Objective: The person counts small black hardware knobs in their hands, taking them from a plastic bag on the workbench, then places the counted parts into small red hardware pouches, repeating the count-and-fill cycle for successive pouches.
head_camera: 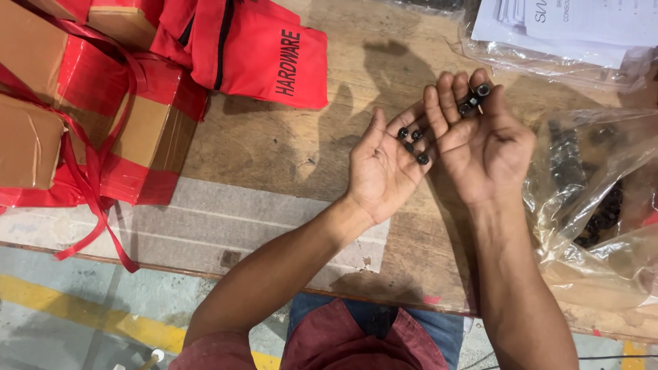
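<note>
My single head-worn camera looks steeply down, close over the wooden workbench (288,147), toward its far edge.

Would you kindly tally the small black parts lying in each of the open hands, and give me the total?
Small black parts in the left hand: 4
Small black parts at the right hand fingertips: 3, as far as can be told
Total: 7
</note>
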